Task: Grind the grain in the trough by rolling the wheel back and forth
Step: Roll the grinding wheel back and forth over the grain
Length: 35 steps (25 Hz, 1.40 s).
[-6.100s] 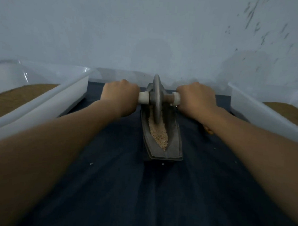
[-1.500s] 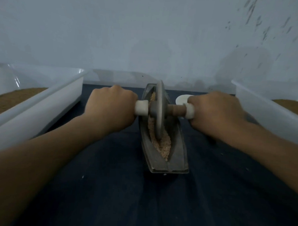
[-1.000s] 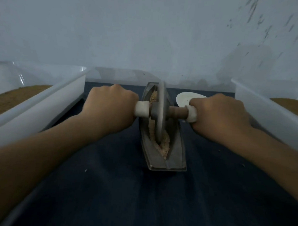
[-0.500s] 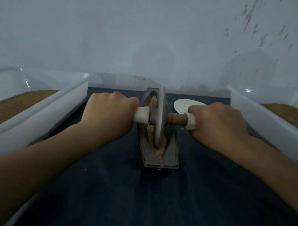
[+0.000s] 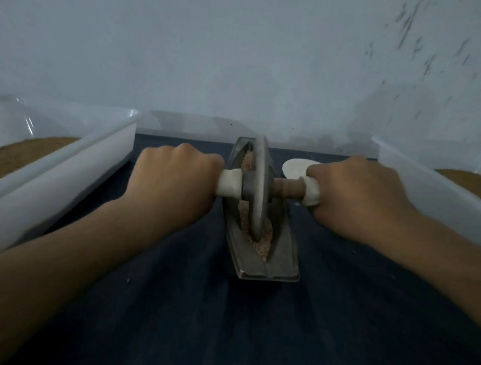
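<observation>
A grey boat-shaped metal trough (image 5: 281, 262) lies lengthwise on a dark cloth, pointing away from me. Tan crushed grain (image 5: 261, 242) sits in its groove, piled near the close end and showing again at the far end. A grey metal wheel (image 5: 259, 183) stands upright in the groove, about the middle of the trough. Its axle has a white grip (image 5: 228, 182) on the left and a brown shaft with a white grip (image 5: 312, 191) on the right. My left hand (image 5: 173, 185) is fisted on the left grip, my right hand (image 5: 354, 195) on the right one.
A white plastic tub (image 5: 69, 163) with brown meal stands at the left, another white tub (image 5: 432, 188) with brown meal at the right. A small white flat object (image 5: 293, 168) lies beyond my right hand. A pale wall rises right behind the trough.
Over the last second the wheel stays near the middle of the trough, shifting slightly toward me. Six seconds ago it stood at the far end. Both hands keep their grip.
</observation>
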### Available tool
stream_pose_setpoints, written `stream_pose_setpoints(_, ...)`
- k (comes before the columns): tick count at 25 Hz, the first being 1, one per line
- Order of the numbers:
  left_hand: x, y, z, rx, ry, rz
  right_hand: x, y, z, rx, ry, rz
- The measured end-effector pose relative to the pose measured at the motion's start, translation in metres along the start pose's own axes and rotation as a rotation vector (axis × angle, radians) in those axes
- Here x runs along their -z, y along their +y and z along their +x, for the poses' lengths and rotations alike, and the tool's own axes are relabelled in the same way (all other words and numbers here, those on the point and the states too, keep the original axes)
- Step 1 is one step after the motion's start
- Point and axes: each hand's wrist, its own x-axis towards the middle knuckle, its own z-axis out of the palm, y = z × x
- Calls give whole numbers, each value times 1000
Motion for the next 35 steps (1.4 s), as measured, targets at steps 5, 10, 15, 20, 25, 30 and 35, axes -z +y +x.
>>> stream_pose_setpoints(5,-29,11,36,173,-262,17,-23,-15,48,-159,-210,34)
stream_pose_setpoints(10,-11,8,44,93,-345,-27,-12,-8,40,-151,-331,117)
stream_pose_setpoints(15,0,-1,-4,14,-122,-45,0,-2,7,15,60,-93)
stream_pose_setpoints(20,-25,11,54,243,-394,-81,-22,-20,65,-193,-316,59)
stream_pose_setpoints(25,0,6,2,106,-174,-78,2,-9,22,-4,-88,-47)
stream_pose_setpoints(30,-3,3,-4,135,-248,-62,-4,-11,24,35,30,-69)
stream_pose_setpoints(35,-26,11,66,77,-281,89,-48,-8,49,-206,-285,237)
